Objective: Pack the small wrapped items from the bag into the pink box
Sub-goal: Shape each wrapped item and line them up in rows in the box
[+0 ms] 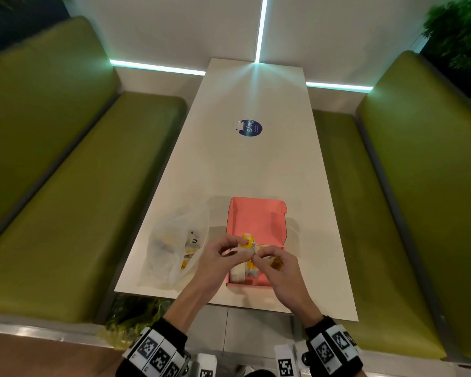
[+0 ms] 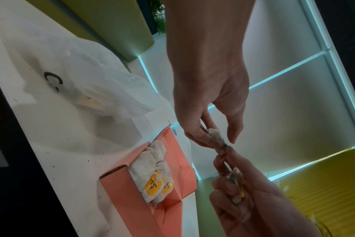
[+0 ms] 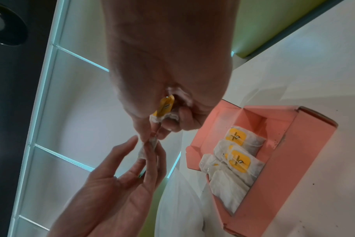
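Both hands hover over the near end of the open pink box [image 1: 256, 213] [image 2: 120, 192] [image 3: 294, 160]. My left hand [image 1: 241, 244] [image 2: 219, 139] [image 3: 148, 149] pinches a white tea bag [image 1: 247, 239] [image 2: 215, 136] with a yellow tag. My right hand [image 1: 259, 255] [image 2: 223, 160] [image 3: 156, 133] pinches that bag's other end and also holds a second yellow-tagged tea bag [image 2: 238, 184] [image 3: 165, 109] curled in its palm. Several tea bags [image 1: 245, 270] [image 2: 152, 176] [image 3: 239, 160] lie in the box. The translucent plastic bag [image 1: 172, 246] [image 2: 81, 72] lies left of the box with more inside.
The white table [image 1: 250, 164] is long and narrow, with a round blue sticker [image 1: 249, 128] in its middle. Green padded benches [image 1: 65, 186] flank both sides. The box and bag sit near the table's front edge.
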